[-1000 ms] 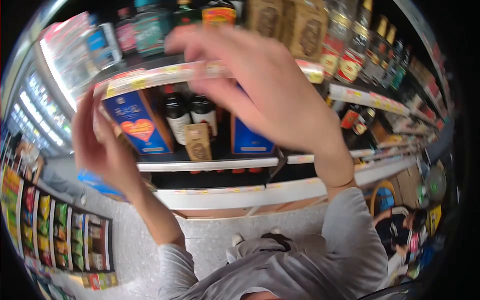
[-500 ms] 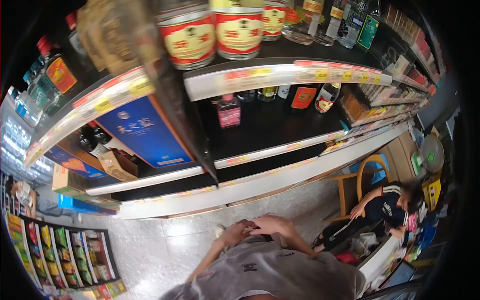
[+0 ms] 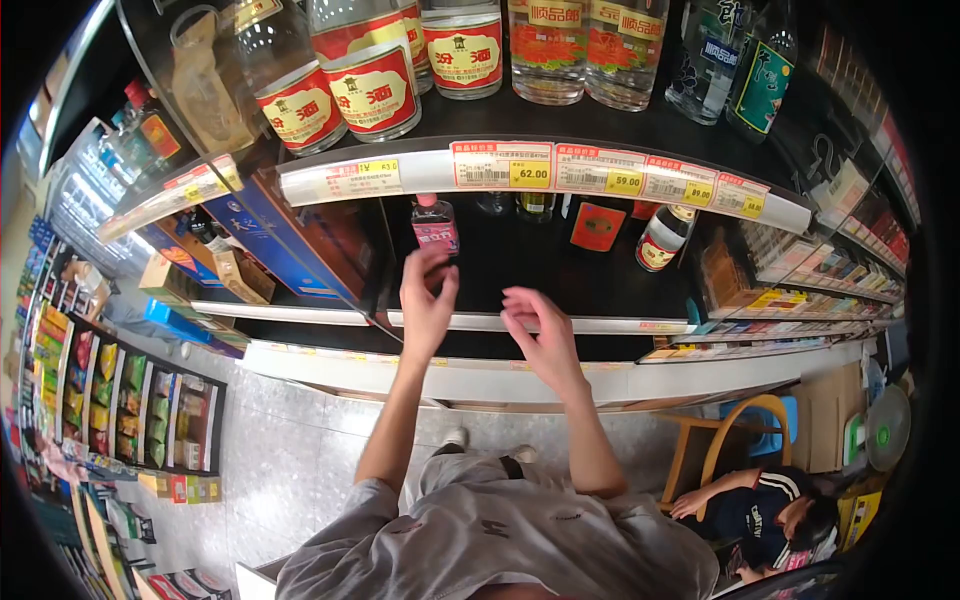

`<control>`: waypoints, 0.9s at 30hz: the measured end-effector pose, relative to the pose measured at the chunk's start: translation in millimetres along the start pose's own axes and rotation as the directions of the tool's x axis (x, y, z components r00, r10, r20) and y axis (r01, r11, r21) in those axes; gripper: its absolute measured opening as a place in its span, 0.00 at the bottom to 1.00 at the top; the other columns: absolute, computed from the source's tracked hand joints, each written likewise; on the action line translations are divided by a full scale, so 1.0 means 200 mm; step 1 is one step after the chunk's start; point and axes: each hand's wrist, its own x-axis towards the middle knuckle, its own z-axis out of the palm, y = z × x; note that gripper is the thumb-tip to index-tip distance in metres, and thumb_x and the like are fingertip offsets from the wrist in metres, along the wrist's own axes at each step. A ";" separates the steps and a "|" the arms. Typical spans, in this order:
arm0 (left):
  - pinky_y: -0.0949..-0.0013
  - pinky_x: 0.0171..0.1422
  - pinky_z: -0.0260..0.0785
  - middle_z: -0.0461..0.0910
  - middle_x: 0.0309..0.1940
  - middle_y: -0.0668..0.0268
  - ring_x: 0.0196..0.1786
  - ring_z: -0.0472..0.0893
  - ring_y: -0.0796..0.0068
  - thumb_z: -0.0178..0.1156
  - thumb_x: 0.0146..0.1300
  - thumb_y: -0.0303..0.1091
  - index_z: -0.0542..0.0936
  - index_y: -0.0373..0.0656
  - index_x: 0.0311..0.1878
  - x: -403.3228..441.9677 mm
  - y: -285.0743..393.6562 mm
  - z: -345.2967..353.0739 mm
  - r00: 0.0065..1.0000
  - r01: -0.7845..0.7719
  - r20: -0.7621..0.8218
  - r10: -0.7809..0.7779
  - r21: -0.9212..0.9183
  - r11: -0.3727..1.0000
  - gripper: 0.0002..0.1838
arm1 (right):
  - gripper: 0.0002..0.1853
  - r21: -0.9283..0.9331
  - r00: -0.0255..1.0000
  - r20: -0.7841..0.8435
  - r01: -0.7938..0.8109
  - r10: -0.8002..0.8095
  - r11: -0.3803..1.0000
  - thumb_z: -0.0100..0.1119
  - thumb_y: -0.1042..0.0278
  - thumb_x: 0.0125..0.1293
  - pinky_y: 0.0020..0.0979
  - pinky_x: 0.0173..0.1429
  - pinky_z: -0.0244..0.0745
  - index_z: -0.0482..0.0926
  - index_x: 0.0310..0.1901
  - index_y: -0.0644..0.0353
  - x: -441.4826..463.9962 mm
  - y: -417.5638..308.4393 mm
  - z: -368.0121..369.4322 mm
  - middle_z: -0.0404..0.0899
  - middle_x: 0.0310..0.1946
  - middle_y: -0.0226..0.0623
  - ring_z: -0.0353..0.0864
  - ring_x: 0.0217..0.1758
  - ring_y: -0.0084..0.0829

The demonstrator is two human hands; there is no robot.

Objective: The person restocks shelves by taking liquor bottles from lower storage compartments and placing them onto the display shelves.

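My left hand (image 3: 428,305) is raised at the front of the lower shelf, thumb and fingers apart. Its fingertips overlap the lower edge of a small bottle with a pink label and pink cap (image 3: 436,230); whether they touch it I cannot tell. To its right, my right hand (image 3: 545,335) reaches over the shelf's front edge with loosely curved, parted fingers and holds nothing. Farther back on this shelf are a bottle with an orange-red label (image 3: 598,227) and a tilted clear bottle with a red and cream label (image 3: 664,238).
Above, an upper shelf edge with price tags (image 3: 520,172) juts out under several liquor bottles (image 3: 462,52). Blue boxes (image 3: 262,240) stand left of a glass divider. A person (image 3: 765,515) sits at lower right near a wooden chair (image 3: 712,450). A snack rack (image 3: 130,400) is at left.
Both hands were together near my waist; now they are apart and raised to the lower shelf. The view has shifted, with the shelves seen more squarely.
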 end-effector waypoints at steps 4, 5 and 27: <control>0.68 0.63 0.75 0.74 0.60 0.61 0.61 0.79 0.69 0.65 0.66 0.19 0.71 0.40 0.65 0.09 -0.11 -0.09 0.997 0.069 -0.037 -0.066 0.081 0.994 0.25 | 0.16 -0.031 0.995 -0.048 0.089 -0.091 0.996 0.65 0.74 0.70 0.32 0.52 0.83 0.78 0.58 0.63 0.20 0.09 0.07 0.83 0.48 0.43 0.86 0.48 0.33; 0.68 0.63 0.75 0.74 0.60 0.61 0.61 0.79 0.69 0.65 0.66 0.19 0.71 0.40 0.65 0.10 -0.14 -0.09 0.998 0.059 -0.028 -0.057 0.076 0.995 0.25 | 0.17 -0.050 0.992 -0.069 0.100 -0.103 0.994 0.66 0.74 0.69 0.32 0.52 0.83 0.78 0.58 0.63 0.24 0.14 0.08 0.83 0.48 0.43 0.86 0.48 0.34; 0.63 0.71 0.70 0.76 0.59 0.59 0.63 0.75 0.68 0.72 0.63 0.25 0.69 0.40 0.68 0.28 -0.41 -0.16 0.962 0.274 0.068 -0.266 -0.170 0.947 0.32 | 0.31 -0.209 1.000 0.013 -0.003 0.006 0.978 0.73 0.68 0.64 0.40 0.61 0.82 0.70 0.67 0.61 0.62 0.31 0.46 0.84 0.57 0.46 0.85 0.60 0.42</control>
